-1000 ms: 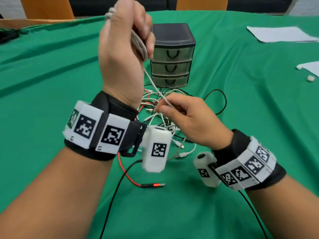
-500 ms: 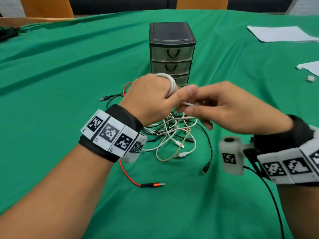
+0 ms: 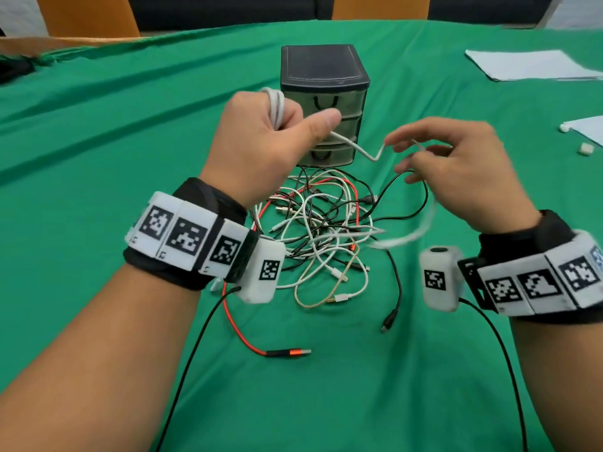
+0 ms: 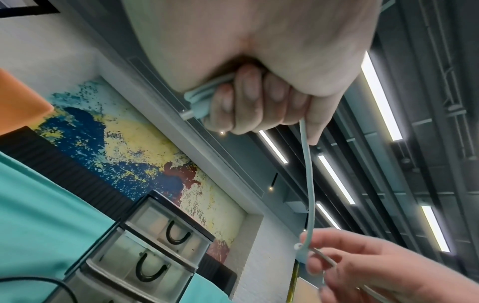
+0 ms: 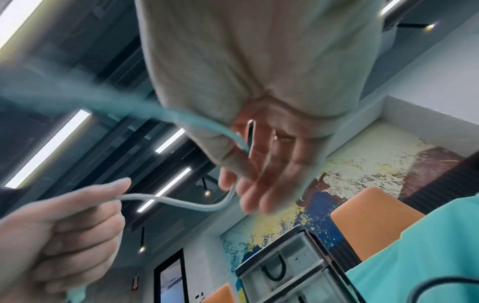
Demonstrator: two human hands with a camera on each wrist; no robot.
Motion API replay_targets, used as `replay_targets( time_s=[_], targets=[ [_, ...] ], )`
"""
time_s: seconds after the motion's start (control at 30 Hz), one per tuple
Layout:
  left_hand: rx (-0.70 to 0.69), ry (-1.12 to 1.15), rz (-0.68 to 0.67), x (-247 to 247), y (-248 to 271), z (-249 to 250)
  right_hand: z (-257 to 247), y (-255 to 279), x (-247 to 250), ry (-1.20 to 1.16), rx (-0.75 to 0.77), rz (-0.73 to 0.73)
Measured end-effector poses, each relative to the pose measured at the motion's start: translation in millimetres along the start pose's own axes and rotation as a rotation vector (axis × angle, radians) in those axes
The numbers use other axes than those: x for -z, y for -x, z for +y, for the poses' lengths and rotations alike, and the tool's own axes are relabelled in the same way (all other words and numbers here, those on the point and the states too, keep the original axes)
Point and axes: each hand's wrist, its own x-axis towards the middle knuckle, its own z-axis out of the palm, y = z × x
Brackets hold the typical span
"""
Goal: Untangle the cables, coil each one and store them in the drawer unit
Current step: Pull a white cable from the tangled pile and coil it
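A white cable [image 3: 365, 151] runs between the hands above the tangle of cables [image 3: 326, 230], in front of the drawer unit [image 3: 324, 102] on the green table [image 3: 130, 125]. The left hand [image 3: 261, 141] is fisted around its coils; the right hand [image 3: 456, 171], fingers loosely spread, has the cable passing through them

White cable [image 5: 197, 207] between both hands
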Motion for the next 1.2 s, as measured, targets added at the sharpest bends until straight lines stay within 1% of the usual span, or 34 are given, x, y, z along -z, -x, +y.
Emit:
replay_targets(
  time_s=[0.07, 0.17, 0.23, 0.3, 0.33, 0.37, 0.4, 0.47, 0.5, 0.57, 0.63, 0.73, 0.8, 0.87, 0.93, 1.0, 1.1, 1.13, 1.17, 1.2],
  targets=[
    [0.021, -0.010, 0.034, 4.0, -0.6, -3.7, 2.4, -3.1, 6.5, -0.089, -0.061, 0.103],
    [0.063, -0.039, 0.062, 9.8, -0.5, -10.0, 7.4, -7.1, 18.7, -0.037, -0.066, 0.171],
    [0.077, -0.045, 0.069, 10.7, -0.1, -12.8, 9.6, -8.6, 23.7, 0.064, -0.059, 0.130],
    [0.095, -0.034, 0.078, 10.0, -0.2, -14.7, 10.9, -9.7, 24.0, 0.113, -0.085, 0.028],
    [0.111, -0.024, 0.086, 9.6, -0.3, -16.1, 12.3, -11.4, 23.3, 0.074, -0.127, -0.013],
    [0.132, -0.011, 0.099, 9.6, -0.3, -17.8, 14.7, -13.5, 22.5, -0.017, -0.195, -0.041],
    [0.157, 0.006, 0.116, 9.9, -0.3, -20.0, 17.8, -14.9, 22.2, -0.157, -0.281, -0.062],
    [0.215, 0.046, 0.158, 12.2, 0.0, -24.8, 27.8, -16.3, 22.4, -0.431, -0.440, -0.048],
    [0.244, 0.063, 0.182, 14.0, -0.2, -27.0, 32.3, -15.7, 22.7, -0.504, -0.491, -0.024],
    [0.295, 0.081, 0.232, 18.1, -0.6, -29.8, 41.9, -14.3, 22.3, -0.561, -0.543, 0.027],
    [0.329, 0.099, 0.272, 21.5, -1.8, -32.1, 49.0, -13.7, 22.8, -0.604, -0.561, 0.074],
    [0.380, 0.125, 0.311, 24.1, -3.5, -36.8, 58.3, -15.1, 27.7, -0.705, -0.549, 0.183],
    [0.419, 0.152, 0.351, 25.3, -4.3, -39.6, 56.6, -16.3, 31.2, -0.705, -0.537, 0.325],
    [0.452, 0.196, 0.376, 23.9, -3.8, -41.3, 51.6, -17.3, 30.6, -0.632, -0.475, 0.461],
    [0.477, 0.246, 0.351, 16.4, -2.4, -41.5, 43.4, -17.9, 22.0, -0.486, -0.349, 0.545],
    [0.501, 0.279, 0.289, 4.0, 0.5, -39.3, 35.9, -13.5, 7.4, -0.272, -0.211, 0.535],
    [0.530, 0.305, 0.163, -14.5, 6.1, -33.6, 21.5, -1.5, -14.0, 0.145, -0.096, 0.444],
    [0.538, 0.308, 0.118, -19.3, 8.1, -30.5, 14.5, 1.5, -19.7, 0.206, -0.053, 0.420],
    [0.547, 0.317, 0.078, -23.3, 9.6, -27.2, 10.2, 2.5, -24.5, 0.208, 0.010, 0.371],
    [0.556, 0.338, 0.047, -26.4, 10.7, -24.1, 6.2, 2.7, -28.9, 0.168, 0.083, 0.286]
  ],
)
